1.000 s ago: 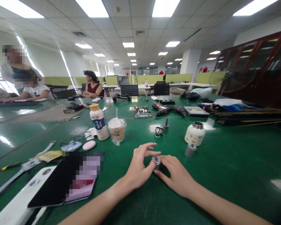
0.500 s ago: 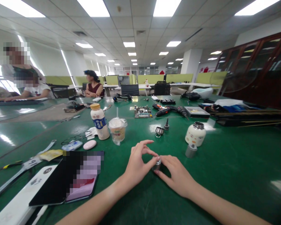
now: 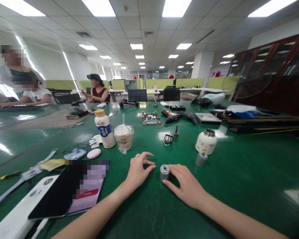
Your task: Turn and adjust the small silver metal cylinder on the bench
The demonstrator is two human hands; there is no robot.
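Right hand (image 3: pixel 189 189) pinched metal cylinder (image 3: pixel 164 172)
Grip seemingly kept it upright; left hand (image 3: pixel 137 170) hung half-open, empty.

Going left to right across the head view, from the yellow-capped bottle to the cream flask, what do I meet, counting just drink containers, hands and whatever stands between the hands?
Bottle, plastic cup, left hand, metal cylinder, right hand, cream flask.

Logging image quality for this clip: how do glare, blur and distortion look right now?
Head view: ceiling lights blown out, glare patches on the green table; head view: wide-angle stretch, the cabinet leaning at the edge; head view: metal cylinder legible, its fine detail soft.
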